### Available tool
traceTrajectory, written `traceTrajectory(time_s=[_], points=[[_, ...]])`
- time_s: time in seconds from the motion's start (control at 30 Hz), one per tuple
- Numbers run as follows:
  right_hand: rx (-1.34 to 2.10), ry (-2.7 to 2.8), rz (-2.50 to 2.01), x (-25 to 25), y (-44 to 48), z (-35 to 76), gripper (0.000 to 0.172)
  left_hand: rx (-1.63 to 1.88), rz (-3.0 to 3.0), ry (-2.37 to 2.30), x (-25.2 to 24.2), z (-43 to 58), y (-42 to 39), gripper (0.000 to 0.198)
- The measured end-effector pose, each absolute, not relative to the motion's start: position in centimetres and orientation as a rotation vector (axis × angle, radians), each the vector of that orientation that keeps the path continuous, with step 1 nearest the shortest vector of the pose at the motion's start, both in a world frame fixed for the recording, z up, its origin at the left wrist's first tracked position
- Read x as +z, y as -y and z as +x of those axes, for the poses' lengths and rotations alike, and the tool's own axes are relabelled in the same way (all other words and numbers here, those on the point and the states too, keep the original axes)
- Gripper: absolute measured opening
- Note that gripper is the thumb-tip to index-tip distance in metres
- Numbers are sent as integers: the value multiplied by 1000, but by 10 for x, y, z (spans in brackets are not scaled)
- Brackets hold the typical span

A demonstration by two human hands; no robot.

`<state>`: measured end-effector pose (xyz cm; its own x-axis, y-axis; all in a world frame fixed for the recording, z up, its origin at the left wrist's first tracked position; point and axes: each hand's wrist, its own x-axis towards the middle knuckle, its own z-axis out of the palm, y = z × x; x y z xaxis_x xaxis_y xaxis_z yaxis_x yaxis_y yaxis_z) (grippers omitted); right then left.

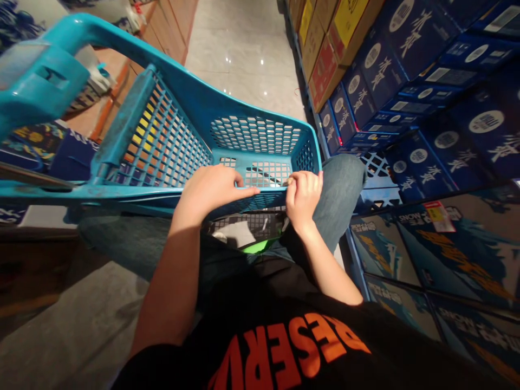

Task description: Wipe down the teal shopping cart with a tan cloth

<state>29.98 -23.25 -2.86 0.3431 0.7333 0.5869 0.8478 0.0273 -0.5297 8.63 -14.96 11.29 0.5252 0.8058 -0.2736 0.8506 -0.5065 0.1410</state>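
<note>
Dark blue cartons [410,38] with white lettering and round white labels fill the right side of a store aisle, stacked in tiers above a blue plastic crate [377,173], with yellow and red cartons [325,70] further along and pale blue printed cartons [430,254] lower down, one bearing a red-and-yellow price tag [441,216]. A glossy tile floor [244,54] runs ahead between these stacks and a low wooden platform [117,103] on the left. Just above the person's jeans [341,189] and black T-shirt [284,346] with orange lettering, a blue plastic shopping basket [260,135] with mesh walls stretches forward, its long handle [40,81] at the upper left. Both hands hold the near top rim [227,200] of the basket, side by side and close together. The left hand [213,189] lies over the rim, its fingers [244,187] closed and curled around it. The right hand [303,200] grips the same rim with its fingers [304,187] tightly curled. Below the mesh, a small white object [235,233] and a bright green patch [255,248] show, too obscured to identify.
</note>
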Motion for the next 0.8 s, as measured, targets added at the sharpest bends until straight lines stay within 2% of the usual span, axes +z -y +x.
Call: traceTrajectory(time_s=[0.2, 0.4, 0.53, 0.63, 0.8], points=[[-25, 1574, -1704, -28, 170, 271, 26, -154, 2661, -1432, 100, 101, 132, 62], [-4, 1618, -1791, -25, 95, 341, 27, 29, 2703, -1521, 91, 101, 102, 57], [-33, 1564, -1972, -17, 57, 375, 31, 207, 2643, -1764, 93, 72, 96, 61], [-55, 1618, -2018, -9, 44, 361, 34, 344, 2692, -1803, 82, 58, 86, 67], [-21, 2107, -1641, 3, 40, 305, 42, 550, 2795, -1617, 52, 53, 59, 64]])
